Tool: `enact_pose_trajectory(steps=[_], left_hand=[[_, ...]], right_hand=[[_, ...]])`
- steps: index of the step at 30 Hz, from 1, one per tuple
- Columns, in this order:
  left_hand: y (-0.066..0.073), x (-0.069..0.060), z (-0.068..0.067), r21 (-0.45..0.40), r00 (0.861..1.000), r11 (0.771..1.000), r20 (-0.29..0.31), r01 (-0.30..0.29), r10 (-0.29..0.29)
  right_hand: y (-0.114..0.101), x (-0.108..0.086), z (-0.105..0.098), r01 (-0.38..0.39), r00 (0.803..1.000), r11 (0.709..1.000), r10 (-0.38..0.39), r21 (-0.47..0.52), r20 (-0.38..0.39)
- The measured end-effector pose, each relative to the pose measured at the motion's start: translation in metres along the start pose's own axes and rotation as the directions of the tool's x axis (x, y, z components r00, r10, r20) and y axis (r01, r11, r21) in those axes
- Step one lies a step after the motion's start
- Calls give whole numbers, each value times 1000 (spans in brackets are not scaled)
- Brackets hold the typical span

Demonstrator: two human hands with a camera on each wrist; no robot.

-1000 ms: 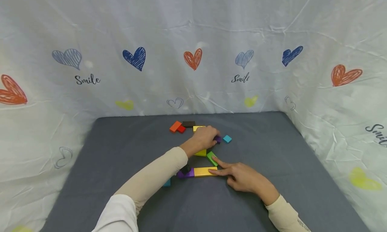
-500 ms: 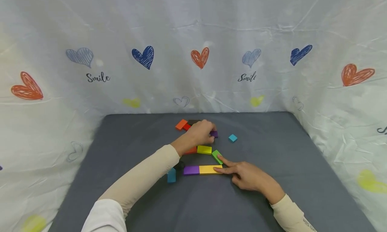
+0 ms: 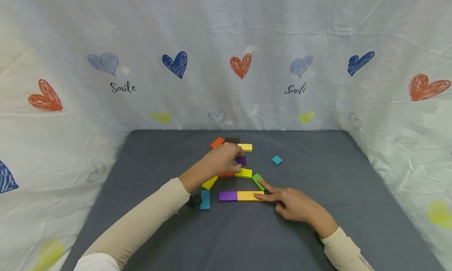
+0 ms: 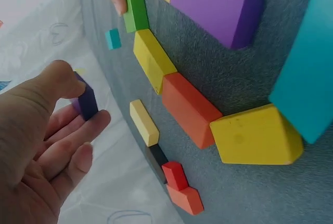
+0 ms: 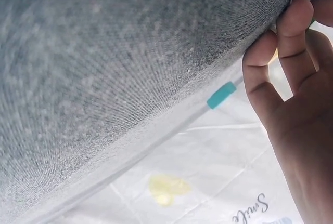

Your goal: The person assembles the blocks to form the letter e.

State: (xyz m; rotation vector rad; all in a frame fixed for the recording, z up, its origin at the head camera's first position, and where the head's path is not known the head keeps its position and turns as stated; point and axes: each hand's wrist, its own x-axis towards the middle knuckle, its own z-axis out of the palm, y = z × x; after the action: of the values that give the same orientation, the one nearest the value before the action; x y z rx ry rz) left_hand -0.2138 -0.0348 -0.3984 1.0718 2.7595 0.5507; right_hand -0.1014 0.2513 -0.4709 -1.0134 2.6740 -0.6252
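Fingers of the left hand (image 3: 219,159) pinch a dark purple block (image 4: 87,102) against the thumb, seemingly above the desk (image 3: 300,243). The right hand (image 3: 296,205) extends two fingers onto the green block (image 3: 258,182) and orange-yellow block (image 3: 250,196). A loosened pinch could drop the piece; a low wrist could nudge the yellow block (image 3: 244,173) out of line.

And the table (image 3: 226,239) carries the purple block (image 3: 228,196), with the amber block (image 3: 245,196) touching its right end, the blue block (image 3: 205,200) just left, the green block (image 3: 256,180) behind-right, the black block (image 3: 232,140) well behind!
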Motion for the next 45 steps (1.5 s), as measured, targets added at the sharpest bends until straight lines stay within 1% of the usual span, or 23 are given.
enact_pose_trajectory(steps=[5,9,12,15,18,21,25,28,31,38,45], left_hand=[[2,-22,-3,-1,1000,1000,16,-1,1],[2,-42,-3,-12,1000,1000,25,-9,9],[3,-56,-2,-3,1000,1000,29,-8,8],[4,-69,0,30,1000,1000,26,-5,5],[2,-80,3,87,1000,996,11,-17,17],[1,-89,7,154,1000,988,4,-18,17],[-1,-96,11,234,1000,972,-2,-15,17],[-4,-100,13,275,1000,961,-7,-19,22],[-5,-104,14,293,1000,956,-2,-14,16],[-9,-105,22,328,1000,945,9,-12,10],[-12,-104,30,340,999,940,44,-8,-7]], right_hand=[[0,-2,-1,1,1000,1000,-1,1,-8],[-1,-2,-1,0,1000,1000,0,7,-8],[0,-2,-1,5,1000,1000,-5,8,-5],[0,-1,-1,6,1000,1000,-6,11,0],[-1,-1,-1,1,1000,1000,-2,11,6],[0,0,-1,0,1000,1000,0,9,9],[0,-1,-1,7,1000,1000,-7,-2,12],[0,-1,-2,14,1000,1000,-14,-4,8],[0,-1,-2,21,1000,1000,-21,2,-1],[0,-2,-1,31,1000,999,-31,-10,-5],[0,-2,-1,4,1000,1000,-4,-24,5]])
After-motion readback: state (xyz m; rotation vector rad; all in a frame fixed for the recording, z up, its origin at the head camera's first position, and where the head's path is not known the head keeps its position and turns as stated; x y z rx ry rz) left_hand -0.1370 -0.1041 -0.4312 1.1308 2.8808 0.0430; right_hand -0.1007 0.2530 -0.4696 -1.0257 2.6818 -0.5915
